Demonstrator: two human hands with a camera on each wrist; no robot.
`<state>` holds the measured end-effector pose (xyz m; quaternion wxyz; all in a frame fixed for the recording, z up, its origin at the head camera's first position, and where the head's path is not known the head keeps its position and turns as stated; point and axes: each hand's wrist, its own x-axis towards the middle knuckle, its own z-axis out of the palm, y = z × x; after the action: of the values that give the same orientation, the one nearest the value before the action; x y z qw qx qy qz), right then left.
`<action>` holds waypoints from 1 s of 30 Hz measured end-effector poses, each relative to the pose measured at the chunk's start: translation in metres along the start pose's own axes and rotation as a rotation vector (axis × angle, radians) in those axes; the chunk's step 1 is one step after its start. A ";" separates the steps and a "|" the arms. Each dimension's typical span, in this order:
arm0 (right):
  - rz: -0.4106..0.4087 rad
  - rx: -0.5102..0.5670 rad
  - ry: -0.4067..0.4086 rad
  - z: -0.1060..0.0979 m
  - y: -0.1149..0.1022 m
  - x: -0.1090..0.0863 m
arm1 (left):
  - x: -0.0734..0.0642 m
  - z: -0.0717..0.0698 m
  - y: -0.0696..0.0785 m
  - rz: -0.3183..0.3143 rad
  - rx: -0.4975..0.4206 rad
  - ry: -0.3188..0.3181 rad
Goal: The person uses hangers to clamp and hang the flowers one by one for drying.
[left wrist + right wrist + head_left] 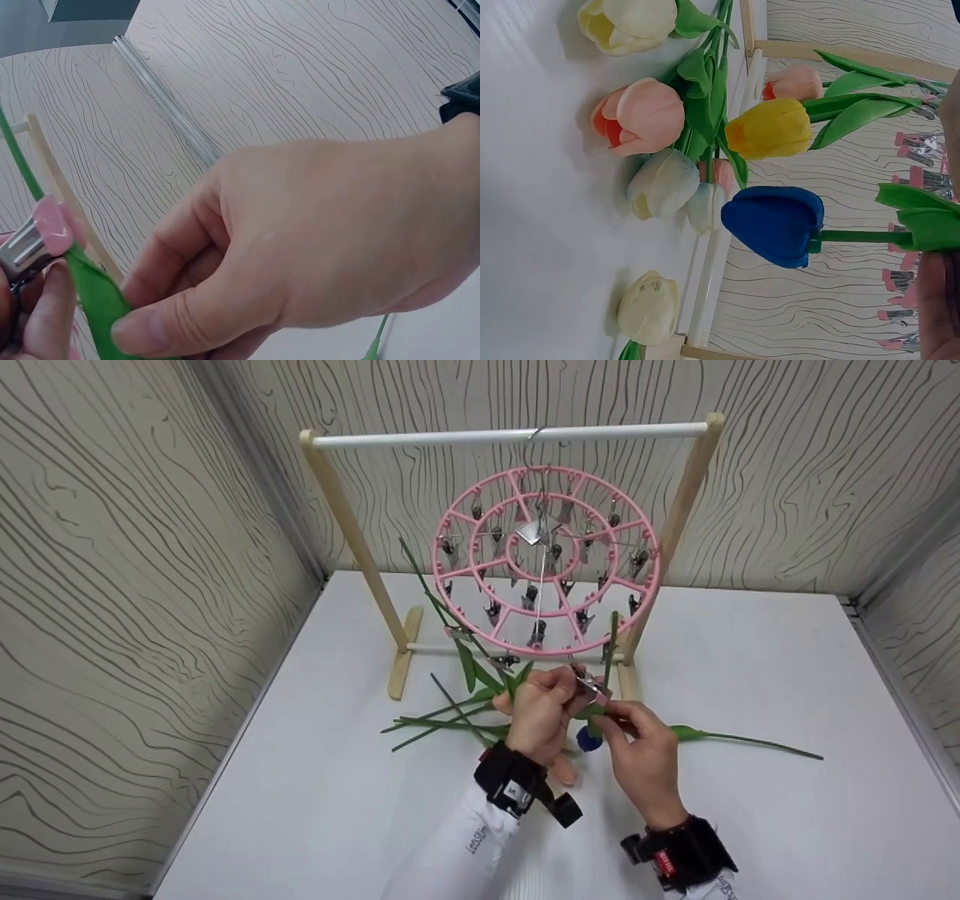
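My left hand (541, 716) grips a metal clothespin clip (592, 687) with pink tips, hanging at the front of the pink round drying rack (551, 651). Between the clip's tips runs the green stem (21, 161) of a blue tulip (774, 225), which hangs flower down. Just below the clip, my right hand (646, 757) pinches the tulip's green leaf (101, 300) between thumb and fingers. Beside the blue flower, a yellow tulip (771, 129) and a pink tulip (793, 82) also hang head down.
A wooden stand (352, 532) with a white bar (450, 438) carries the rack, which has several other clips. Several tulips lie on the white table (315, 780), among them a pink one (649, 116) and, apart to the right, a cream one (649, 307).
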<state>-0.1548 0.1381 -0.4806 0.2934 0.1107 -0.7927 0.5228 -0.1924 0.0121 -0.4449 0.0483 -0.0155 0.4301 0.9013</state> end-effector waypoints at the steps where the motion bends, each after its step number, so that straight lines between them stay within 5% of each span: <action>1: 0.002 -0.002 -0.002 0.000 0.001 0.000 | 0.000 0.000 0.000 -0.001 0.000 -0.002; 12: 0.060 -0.009 -0.072 0.003 0.021 0.000 | 0.003 -0.008 -0.003 -0.025 -0.024 -0.043; 21: 0.183 -0.052 -0.144 -0.002 0.026 0.000 | 0.009 -0.015 -0.008 -0.056 -0.005 -0.016; 30: 0.193 -0.071 -0.123 -0.009 0.031 0.000 | 0.017 -0.017 -0.009 -0.089 0.009 0.032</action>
<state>-0.1666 0.1599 -0.5019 0.1962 0.0551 -0.8341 0.5126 -0.2088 0.0058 -0.4644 0.0815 -0.0489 0.4340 0.8959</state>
